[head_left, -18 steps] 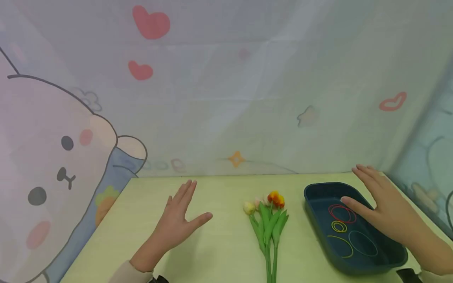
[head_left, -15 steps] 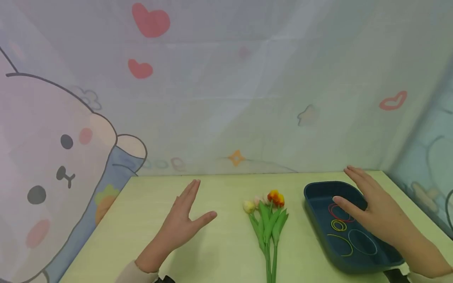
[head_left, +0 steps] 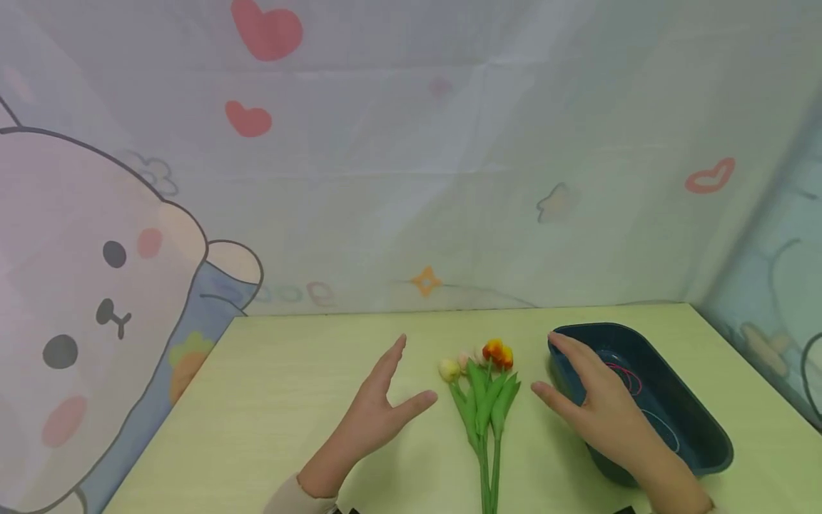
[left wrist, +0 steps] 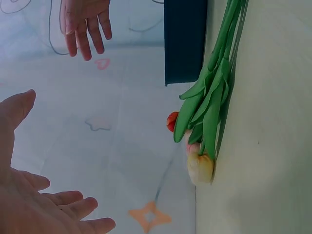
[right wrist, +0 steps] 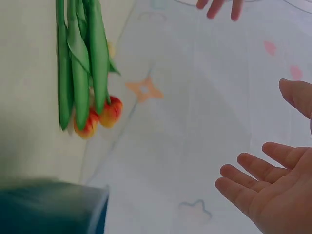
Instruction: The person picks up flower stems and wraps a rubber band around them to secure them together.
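Note:
A small bunch of tulips (head_left: 486, 407) with green leaves and yellow, pink and orange-red heads lies on the table. My left hand (head_left: 375, 417) hovers to the left of the flowers, its fingers extended and thumb apart, holding nothing. To their right, my right hand (head_left: 606, 414) is in the air with spread thumb and straight fingers, partly in front of a dark blue tray (head_left: 690, 421). Inside the tray lie a red rubber band (head_left: 632, 378) and a pale one (head_left: 664, 428); the hand hides other parts of it. Both wrist views show the hands apart from the tulips (left wrist: 207, 107).
The pale yellow table (head_left: 276, 400) ends at a cloth backdrop (head_left: 398, 178) printed with hearts and a cartoon animal. A second cloth (head_left: 783, 300) hangs along the right side, with a dark cable (head_left: 808, 371) before it.
Both hands have moved inward toward the tulips, the right one leftward from over the tray and the left one rightward. The head view has shifted slightly. Flowers and tray stay in place.

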`<state>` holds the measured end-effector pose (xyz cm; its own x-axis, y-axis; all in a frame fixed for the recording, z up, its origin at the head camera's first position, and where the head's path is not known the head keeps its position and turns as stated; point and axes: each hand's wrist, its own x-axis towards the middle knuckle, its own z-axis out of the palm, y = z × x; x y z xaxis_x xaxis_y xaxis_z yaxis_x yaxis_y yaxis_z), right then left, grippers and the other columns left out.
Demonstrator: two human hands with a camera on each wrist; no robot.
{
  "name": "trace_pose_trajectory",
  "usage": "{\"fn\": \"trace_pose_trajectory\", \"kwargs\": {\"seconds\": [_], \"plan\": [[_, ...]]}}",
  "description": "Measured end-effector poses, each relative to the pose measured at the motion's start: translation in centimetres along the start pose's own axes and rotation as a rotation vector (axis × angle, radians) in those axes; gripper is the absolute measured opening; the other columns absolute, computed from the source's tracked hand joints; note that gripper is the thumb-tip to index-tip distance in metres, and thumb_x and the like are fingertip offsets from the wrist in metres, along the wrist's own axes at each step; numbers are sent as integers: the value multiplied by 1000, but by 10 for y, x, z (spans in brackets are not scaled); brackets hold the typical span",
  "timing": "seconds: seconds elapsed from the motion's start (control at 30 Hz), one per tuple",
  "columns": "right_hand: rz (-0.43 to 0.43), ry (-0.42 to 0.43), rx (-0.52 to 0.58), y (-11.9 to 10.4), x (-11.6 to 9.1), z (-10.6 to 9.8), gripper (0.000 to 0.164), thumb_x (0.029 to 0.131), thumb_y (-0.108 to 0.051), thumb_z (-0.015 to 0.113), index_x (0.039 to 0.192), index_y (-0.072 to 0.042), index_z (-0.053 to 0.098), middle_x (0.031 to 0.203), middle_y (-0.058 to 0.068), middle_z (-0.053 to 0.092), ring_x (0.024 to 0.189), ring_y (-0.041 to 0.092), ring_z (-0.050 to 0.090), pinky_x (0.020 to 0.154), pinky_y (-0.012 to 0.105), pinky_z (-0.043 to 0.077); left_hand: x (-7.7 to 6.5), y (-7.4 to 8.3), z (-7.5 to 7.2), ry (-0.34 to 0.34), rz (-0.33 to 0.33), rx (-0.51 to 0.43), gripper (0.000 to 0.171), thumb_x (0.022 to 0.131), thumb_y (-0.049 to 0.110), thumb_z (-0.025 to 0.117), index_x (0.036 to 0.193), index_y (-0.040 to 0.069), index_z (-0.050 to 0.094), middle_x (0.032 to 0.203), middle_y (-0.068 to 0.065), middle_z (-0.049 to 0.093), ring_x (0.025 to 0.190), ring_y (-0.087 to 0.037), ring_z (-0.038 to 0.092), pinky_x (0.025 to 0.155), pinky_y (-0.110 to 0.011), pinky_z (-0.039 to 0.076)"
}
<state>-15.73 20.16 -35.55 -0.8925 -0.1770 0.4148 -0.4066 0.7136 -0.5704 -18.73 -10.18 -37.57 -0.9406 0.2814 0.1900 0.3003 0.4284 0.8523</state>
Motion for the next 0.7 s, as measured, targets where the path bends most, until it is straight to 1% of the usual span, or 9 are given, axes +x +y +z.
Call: {"fn": "trace_pose_trajectory", "kwargs": {"seconds": [0.13,0.27,0.37,0.5,0.7], "plan": [[29,-21,30,-1,-1,17,68,90,-36,68,144,-6,40,146,18,41,132,41,40,99,63,40,3,-4,13,-34,14,-30,87,88,43,69,155,22,17,158,-5,25,143,-29,27,111,-62,28],[26,-24,57,1,-3,32,65,88,-34,71,141,-6,44,142,19,47,124,40,49,95,59,47,6,-9,27,-67,20,-62,87,89,41,68,155,17,18,157,-7,27,142,-29,29,112,-60,28],[8,-25,78,4,-4,42,62,88,-30,72,138,-4,47,138,18,51,119,38,53,90,54,52,8,-10,35,-86,10,-85,86,89,41,68,155,14,18,157,-8,26,141,-31,30,110,-61,30],[11,-49,110,10,-5,54,62,88,-29,72,138,-3,47,137,16,51,120,36,53,90,50,53,8,-12,44,-110,-4,-108,87,90,40,67,155,13,17,158,-10,23,141,-34,30,108,-65,30],[52,-95,181,19,-5,68,67,87,-29,73,139,1,45,139,19,48,121,38,52,93,50,51,7,-18,52,-119,2,-115,89,89,39,68,154,8,16,157,-14,23,139,-37,32,108,-62,32]]}}
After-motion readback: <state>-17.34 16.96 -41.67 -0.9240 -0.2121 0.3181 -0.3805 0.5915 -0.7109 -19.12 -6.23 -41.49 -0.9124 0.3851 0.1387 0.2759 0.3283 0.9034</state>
